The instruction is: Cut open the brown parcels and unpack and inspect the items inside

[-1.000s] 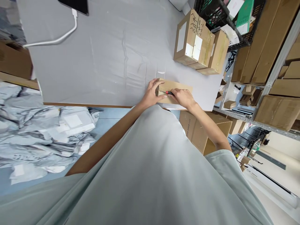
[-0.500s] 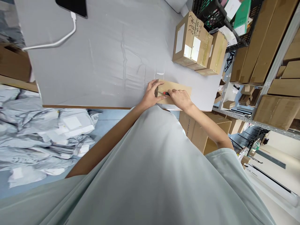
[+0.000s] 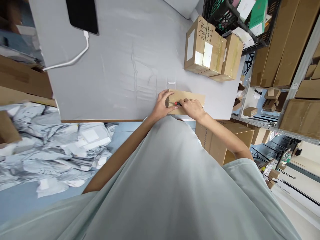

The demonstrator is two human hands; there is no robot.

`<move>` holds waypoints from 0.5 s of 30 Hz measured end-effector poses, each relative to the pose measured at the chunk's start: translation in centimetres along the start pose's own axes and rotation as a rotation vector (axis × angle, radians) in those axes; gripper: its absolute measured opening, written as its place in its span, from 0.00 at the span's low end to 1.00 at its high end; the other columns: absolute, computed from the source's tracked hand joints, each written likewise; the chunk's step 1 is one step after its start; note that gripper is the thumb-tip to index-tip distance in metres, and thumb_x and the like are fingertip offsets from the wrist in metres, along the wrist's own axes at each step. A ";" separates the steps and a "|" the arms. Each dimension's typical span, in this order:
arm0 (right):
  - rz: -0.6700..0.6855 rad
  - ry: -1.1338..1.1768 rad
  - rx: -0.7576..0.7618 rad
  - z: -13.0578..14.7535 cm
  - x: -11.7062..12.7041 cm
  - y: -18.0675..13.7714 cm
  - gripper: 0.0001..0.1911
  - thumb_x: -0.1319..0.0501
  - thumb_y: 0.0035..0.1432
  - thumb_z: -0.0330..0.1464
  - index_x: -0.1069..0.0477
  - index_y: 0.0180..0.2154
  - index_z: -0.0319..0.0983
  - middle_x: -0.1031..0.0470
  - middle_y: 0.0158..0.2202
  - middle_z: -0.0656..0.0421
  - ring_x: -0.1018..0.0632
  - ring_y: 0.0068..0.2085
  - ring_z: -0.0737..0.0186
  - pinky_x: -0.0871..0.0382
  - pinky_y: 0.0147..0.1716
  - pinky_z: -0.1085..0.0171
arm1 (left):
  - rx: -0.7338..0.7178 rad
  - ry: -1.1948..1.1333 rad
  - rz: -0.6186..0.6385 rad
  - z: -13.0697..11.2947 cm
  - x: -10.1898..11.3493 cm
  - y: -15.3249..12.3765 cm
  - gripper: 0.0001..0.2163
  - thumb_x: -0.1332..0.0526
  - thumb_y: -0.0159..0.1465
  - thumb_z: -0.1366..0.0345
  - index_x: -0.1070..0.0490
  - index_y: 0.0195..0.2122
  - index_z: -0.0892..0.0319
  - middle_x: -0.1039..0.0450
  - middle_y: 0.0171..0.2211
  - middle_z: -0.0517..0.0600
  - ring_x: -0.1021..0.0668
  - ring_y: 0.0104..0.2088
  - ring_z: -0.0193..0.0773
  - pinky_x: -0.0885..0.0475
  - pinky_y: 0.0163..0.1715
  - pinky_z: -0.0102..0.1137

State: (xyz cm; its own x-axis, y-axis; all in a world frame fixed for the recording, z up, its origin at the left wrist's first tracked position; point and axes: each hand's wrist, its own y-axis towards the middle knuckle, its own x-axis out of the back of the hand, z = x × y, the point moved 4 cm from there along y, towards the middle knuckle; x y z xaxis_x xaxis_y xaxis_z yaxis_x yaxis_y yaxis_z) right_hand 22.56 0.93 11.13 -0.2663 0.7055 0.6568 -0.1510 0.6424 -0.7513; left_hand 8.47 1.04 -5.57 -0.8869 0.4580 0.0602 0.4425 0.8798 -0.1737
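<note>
A flat brown cardboard box [image 3: 194, 97] lies near the front edge of the grey table [image 3: 125, 66]. My left hand [image 3: 161, 106] grips the box's left end, fingers curled over its edge. My right hand [image 3: 192, 108] rests on top of the box, closed around a small red-handled tool [image 3: 178, 104] whose tip touches the box's top near my left thumb. My pale green shirt fills the lower part of the view.
Two taped cardboard boxes [image 3: 210, 50] stand at the table's back right. A black tablet [image 3: 82, 15] with a white cable [image 3: 72, 60] lies at the back left. Grey mailer bags [image 3: 55, 150] are piled on the floor at left. Shelves of cartons [image 3: 287, 66] stand at right.
My right hand has drawn the red tool a little leftward along the box top toward my left hand. The view has shifted slightly; the box stays in place.
</note>
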 end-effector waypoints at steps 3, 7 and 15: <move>-0.008 0.039 0.016 -0.5 -0.5 -0.2 0.26 0.54 0.85 0.43 0.27 0.64 0.35 0.16 0.57 0.39 0.14 0.56 0.43 0.23 0.48 0.55 | 0.020 0.008 0.010 -0.2 0.3 -0.2 0.41 0.22 0.58 0.41 0.29 0.70 0.49 0.39 0.75 0.61 0.35 0.78 0.60 0.32 0.75 0.53; -0.054 0.130 0.017 -2.6 -0.9 -0.8 0.26 0.54 0.85 0.45 0.26 0.63 0.38 0.16 0.57 0.43 0.14 0.56 0.46 0.25 0.47 0.57 | 0.078 0.009 0.030 -0.8 0.8 -0.6 0.42 0.23 0.58 0.37 0.29 0.69 0.49 0.39 0.75 0.62 0.35 0.77 0.62 0.26 0.70 0.53; -0.397 0.505 -0.216 -13.7 -4.2 -0.8 0.15 0.42 0.82 0.43 0.22 0.51 0.41 0.15 0.51 0.49 0.17 0.51 0.49 0.30 0.47 0.60 | 0.090 0.275 -0.109 -4.7 3.3 3.2 0.29 0.29 0.67 0.42 0.24 0.65 0.50 0.40 0.78 0.59 0.37 0.80 0.58 0.39 0.78 0.54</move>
State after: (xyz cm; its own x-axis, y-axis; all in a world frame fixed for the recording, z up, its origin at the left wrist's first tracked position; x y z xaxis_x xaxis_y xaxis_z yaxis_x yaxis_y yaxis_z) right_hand 36.80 1.52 9.83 0.2556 0.4236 0.8691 0.0624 0.8898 -0.4520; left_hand 7.58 5.96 -1.35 -0.8539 0.3894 0.3453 0.3219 0.9165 -0.2375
